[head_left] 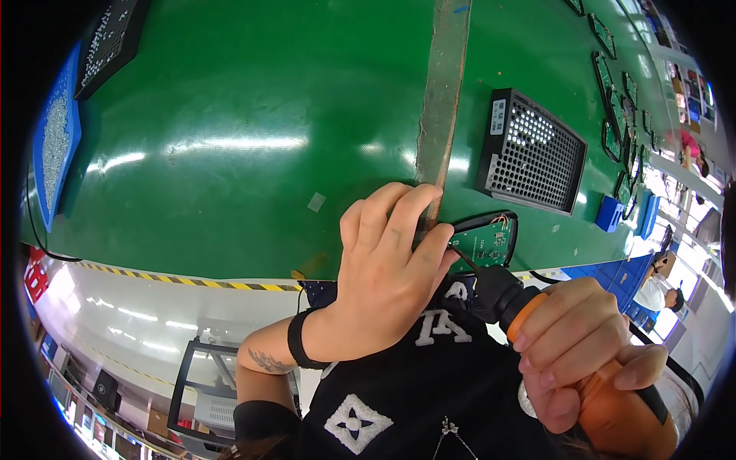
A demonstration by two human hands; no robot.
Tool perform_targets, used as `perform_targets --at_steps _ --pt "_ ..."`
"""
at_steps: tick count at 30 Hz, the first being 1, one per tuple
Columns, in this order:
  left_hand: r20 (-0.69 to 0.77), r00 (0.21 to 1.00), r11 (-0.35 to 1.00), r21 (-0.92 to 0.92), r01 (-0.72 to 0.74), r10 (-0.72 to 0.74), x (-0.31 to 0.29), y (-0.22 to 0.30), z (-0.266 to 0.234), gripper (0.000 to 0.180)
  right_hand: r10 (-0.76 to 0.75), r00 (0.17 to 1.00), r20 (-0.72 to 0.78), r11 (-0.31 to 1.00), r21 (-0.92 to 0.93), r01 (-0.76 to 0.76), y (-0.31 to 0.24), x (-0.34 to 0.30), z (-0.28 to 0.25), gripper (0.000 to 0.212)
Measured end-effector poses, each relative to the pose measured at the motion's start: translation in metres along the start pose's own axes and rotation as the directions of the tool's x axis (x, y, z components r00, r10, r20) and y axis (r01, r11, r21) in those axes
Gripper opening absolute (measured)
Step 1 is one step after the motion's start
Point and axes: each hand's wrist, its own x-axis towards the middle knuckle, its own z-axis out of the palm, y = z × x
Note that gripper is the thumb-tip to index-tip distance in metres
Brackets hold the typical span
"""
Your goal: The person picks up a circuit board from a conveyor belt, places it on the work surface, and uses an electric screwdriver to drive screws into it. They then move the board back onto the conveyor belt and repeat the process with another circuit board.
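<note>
On the green table edge in front of me lies a green circuit board (491, 244) in a black casing. My left hand (387, 268) is closed over the left end of the casing, its thumb and bent fingers gripping there; the fingertips are partly hidden. My right hand (579, 345) is wrapped round an orange and black electric screwdriver (625, 418). The tool is tilted, and its thin bit reaches down to the board beside my left thumb. Whether a screw sits under the bit cannot be made out.
Just beyond the board stands a black tray with many round holes (484, 153). More boards in casings (606, 84) and a small blue box (609, 213) are at the right. At the far left are a blue bin (75, 126) of small parts and a black tray (126, 50).
</note>
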Motion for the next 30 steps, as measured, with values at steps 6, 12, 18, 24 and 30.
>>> perform_targets --at_steps 6,12,18,24,30 --pt "-0.001 1.000 1.000 -0.029 -0.005 0.005 0.003 0.001 -0.001 0.036 0.036 0.999 0.019 0.999 -0.007 -0.036 0.002 0.005 0.001 0.045" --pt "0.031 0.999 0.999 0.048 0.018 -0.019 0.009 0.013 -0.008 0.040 -0.035 0.999 0.003 0.998 0.047 0.035 0.007 0.007 0.000 0.044" --pt "0.140 0.984 0.984 0.155 0.089 -0.111 0.018 0.037 -0.013 0.041 -0.068 0.972 -0.226 0.960 0.251 0.125 -0.028 -0.002 -0.042 0.049" --pt "0.534 0.842 0.981 -0.109 0.161 -0.079 0.036 0.036 -0.034 0.028 -0.127 0.797 -0.590 0.931 0.205 0.300 -0.040 -0.014 -0.077 0.051" --pt "0.280 0.947 0.976 -0.103 0.194 -0.159 0.179 0.000 -0.090 0.023 0.115 0.600 -0.792 0.955 0.254 0.153 -0.034 -0.039 -0.106 0.043"
